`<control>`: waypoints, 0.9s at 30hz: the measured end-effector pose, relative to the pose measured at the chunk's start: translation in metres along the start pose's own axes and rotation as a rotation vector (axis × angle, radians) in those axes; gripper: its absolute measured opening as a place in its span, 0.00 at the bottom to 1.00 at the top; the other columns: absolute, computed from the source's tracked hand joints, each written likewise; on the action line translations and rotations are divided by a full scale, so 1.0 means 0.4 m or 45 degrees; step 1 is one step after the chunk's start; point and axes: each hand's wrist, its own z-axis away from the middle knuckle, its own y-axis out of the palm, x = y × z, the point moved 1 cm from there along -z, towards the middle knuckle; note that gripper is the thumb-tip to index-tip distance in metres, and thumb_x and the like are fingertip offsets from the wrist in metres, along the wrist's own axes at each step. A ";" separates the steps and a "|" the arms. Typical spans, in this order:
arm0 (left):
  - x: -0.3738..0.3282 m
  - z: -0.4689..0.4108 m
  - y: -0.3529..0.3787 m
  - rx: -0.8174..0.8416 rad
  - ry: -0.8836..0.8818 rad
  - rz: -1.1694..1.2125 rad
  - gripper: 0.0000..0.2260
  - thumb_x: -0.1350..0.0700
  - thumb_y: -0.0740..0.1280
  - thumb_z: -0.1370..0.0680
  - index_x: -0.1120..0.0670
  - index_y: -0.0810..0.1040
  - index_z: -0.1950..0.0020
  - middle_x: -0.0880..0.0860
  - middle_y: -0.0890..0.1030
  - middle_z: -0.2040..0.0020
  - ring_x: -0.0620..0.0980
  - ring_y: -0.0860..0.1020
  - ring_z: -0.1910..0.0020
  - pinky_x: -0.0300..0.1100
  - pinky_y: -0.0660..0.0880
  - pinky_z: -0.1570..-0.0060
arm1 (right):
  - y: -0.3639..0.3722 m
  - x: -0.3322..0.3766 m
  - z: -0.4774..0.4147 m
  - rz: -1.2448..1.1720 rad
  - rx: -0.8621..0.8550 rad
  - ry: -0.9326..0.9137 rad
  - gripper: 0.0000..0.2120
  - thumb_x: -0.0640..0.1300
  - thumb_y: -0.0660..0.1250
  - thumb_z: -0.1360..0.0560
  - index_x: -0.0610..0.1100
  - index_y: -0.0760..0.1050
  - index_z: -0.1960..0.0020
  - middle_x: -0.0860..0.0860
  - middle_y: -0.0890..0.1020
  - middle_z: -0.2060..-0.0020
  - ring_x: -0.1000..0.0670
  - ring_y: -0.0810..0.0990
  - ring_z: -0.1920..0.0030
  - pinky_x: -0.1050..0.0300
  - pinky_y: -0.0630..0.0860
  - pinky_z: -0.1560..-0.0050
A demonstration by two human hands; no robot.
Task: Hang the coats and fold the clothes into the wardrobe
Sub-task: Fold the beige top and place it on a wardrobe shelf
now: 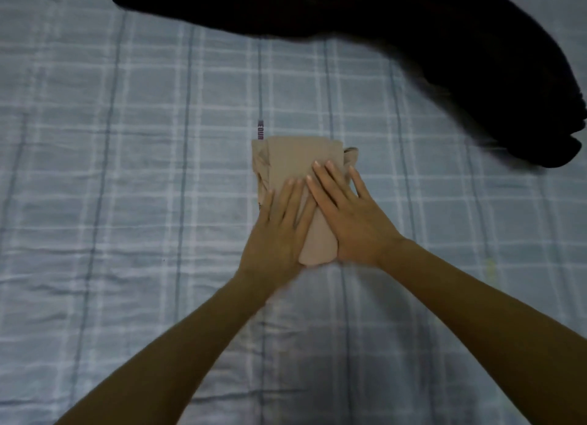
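While the checked sheet fills the whole view, the left hand lies flat on the left half of the folded beige cloth, fingers straight and close together. The cloth sits mid-frame, its narrow end showing between the two palms. The right hand presses flat on its right half, fingers slightly spread. A black coat lies top right, well apart from the cloth, its edges blurred.
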 end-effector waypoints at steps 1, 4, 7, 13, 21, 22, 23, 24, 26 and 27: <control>0.026 -0.005 0.001 -0.052 0.018 -0.010 0.36 0.48 0.69 0.25 0.65 0.58 0.26 0.68 0.59 0.27 0.65 0.56 0.26 0.61 0.55 0.29 | -0.002 -0.003 -0.021 -0.002 -0.031 0.002 0.46 0.50 0.69 0.32 0.37 0.48 0.24 0.38 0.52 0.25 0.41 0.46 0.24 0.39 0.43 0.27; 0.083 -0.030 -0.005 -0.148 0.048 -0.052 0.32 0.59 0.70 0.25 0.66 0.59 0.27 0.69 0.63 0.29 0.66 0.61 0.28 0.58 0.59 0.29 | 0.011 -0.008 -0.078 -0.071 -0.126 0.052 0.42 0.40 0.71 0.32 0.38 0.53 0.25 0.40 0.57 0.25 0.41 0.51 0.25 0.39 0.46 0.27; 0.093 -0.054 -0.001 -0.166 0.063 -0.052 0.30 0.62 0.72 0.27 0.67 0.64 0.29 0.70 0.68 0.33 0.67 0.66 0.31 0.59 0.65 0.32 | 0.039 -0.013 -0.094 -0.157 -0.211 0.125 0.35 0.35 0.69 0.29 0.38 0.58 0.26 0.42 0.61 0.26 0.42 0.56 0.25 0.42 0.52 0.27; 0.111 -0.044 -0.041 -0.122 0.133 -0.049 0.35 0.65 0.78 0.39 0.67 0.70 0.34 0.71 0.74 0.39 0.70 0.73 0.38 0.58 0.71 0.41 | 0.031 -0.047 -0.106 -0.104 -0.307 0.048 0.35 0.43 0.74 0.32 0.41 0.64 0.28 0.43 0.65 0.28 0.42 0.61 0.27 0.44 0.53 0.27; 0.096 -0.001 -0.090 -0.180 0.013 -0.133 0.33 0.58 0.77 0.34 0.64 0.69 0.33 0.66 0.73 0.36 0.64 0.70 0.35 0.58 0.61 0.32 | -0.006 0.007 -0.128 -0.194 -0.478 0.153 0.25 0.37 0.76 0.36 0.36 0.76 0.39 0.39 0.79 0.41 0.37 0.76 0.39 0.40 0.70 0.36; 0.068 0.014 -0.083 -0.171 -0.025 -0.142 0.35 0.54 0.76 0.32 0.64 0.66 0.31 0.67 0.71 0.34 0.64 0.67 0.33 0.59 0.58 0.30 | -0.015 0.022 -0.126 -0.177 -0.491 0.175 0.23 0.36 0.75 0.35 0.36 0.77 0.41 0.39 0.80 0.43 0.37 0.77 0.41 0.41 0.71 0.37; 0.040 0.027 -0.074 -0.169 -0.073 -0.138 0.38 0.50 0.75 0.32 0.64 0.62 0.29 0.67 0.69 0.33 0.63 0.64 0.31 0.59 0.55 0.30 | -0.025 0.038 -0.122 -0.169 -0.498 0.192 0.22 0.36 0.74 0.36 0.36 0.77 0.42 0.39 0.81 0.44 0.37 0.79 0.43 0.42 0.72 0.39; 0.019 0.033 -0.066 -0.190 -0.134 -0.126 0.40 0.48 0.74 0.32 0.64 0.60 0.28 0.66 0.68 0.31 0.62 0.61 0.30 0.59 0.52 0.29 | -0.037 0.052 -0.117 -0.167 -0.502 0.210 0.22 0.36 0.74 0.37 0.36 0.78 0.44 0.39 0.82 0.47 0.38 0.80 0.45 0.44 0.73 0.40; 0.012 0.028 -0.060 -0.265 -0.265 -0.121 0.37 0.51 0.73 0.30 0.63 0.60 0.28 0.65 0.69 0.31 0.60 0.61 0.29 0.58 0.50 0.28 | -0.061 0.077 -0.105 -0.184 -0.493 0.241 0.22 0.39 0.74 0.40 0.36 0.79 0.47 0.40 0.83 0.52 0.39 0.81 0.51 0.46 0.74 0.43; 0.021 0.026 -0.061 -0.287 -0.306 -0.137 0.34 0.53 0.73 0.28 0.62 0.61 0.29 0.64 0.70 0.32 0.60 0.62 0.30 0.57 0.51 0.28 | -0.068 0.088 -0.099 -0.188 -0.476 0.234 0.23 0.41 0.75 0.41 0.37 0.78 0.47 0.41 0.82 0.54 0.40 0.81 0.53 0.47 0.75 0.45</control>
